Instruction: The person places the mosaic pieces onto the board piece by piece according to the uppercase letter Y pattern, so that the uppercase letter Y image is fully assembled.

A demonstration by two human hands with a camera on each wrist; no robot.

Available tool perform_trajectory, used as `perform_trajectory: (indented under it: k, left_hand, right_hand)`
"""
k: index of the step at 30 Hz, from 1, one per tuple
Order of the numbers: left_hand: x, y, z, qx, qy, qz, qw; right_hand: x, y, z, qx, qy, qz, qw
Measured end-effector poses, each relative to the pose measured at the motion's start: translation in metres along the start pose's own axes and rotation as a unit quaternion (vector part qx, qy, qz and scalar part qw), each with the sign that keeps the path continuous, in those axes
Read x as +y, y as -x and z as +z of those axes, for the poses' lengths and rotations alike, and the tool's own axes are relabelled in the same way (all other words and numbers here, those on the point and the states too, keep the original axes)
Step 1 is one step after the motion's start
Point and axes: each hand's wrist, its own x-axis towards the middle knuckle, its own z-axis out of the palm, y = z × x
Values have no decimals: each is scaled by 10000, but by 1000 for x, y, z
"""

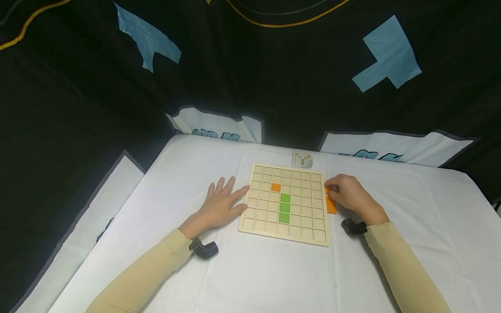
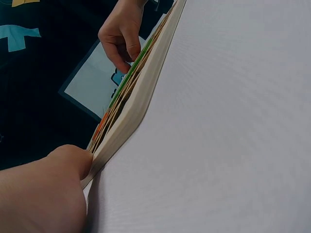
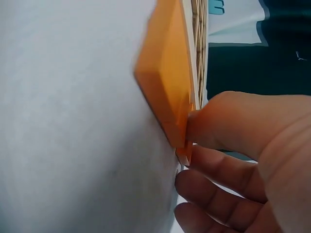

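A white cloth (image 1: 274, 278) bears a pale wooden gridded board (image 1: 296, 210), nearly square, turned slightly clockwise. The left hand (image 1: 222, 204), fingers spread, touches its left edge; the right hand (image 1: 349, 194), next to a flat orange block (image 1: 331, 205) lying lengthwise near-to-far along its right edge, pinches a small orange piece (image 3: 183, 156). The grid holds 3 green squares (image 1: 285, 207), 1 orange square (image 1: 275, 187).

A white, faintly creased cloth (image 1: 250, 278) covers the surface (image 1: 422, 213). On it lie a wooden grid board (image 1: 283, 238), an orange piece (image 1: 331, 206) by its right edge, and a small grid-patterned card (image 1: 302, 159) beyond the board's far edge.
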Motion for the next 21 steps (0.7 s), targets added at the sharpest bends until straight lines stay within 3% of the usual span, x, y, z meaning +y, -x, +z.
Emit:
perform_trajectory:
  k: [21]
  left_hand:
    - [1,-1,-1,-65,18,-22,10000]
  right_hand:
    - [-4,0,-1,-79,37,-68,9999]
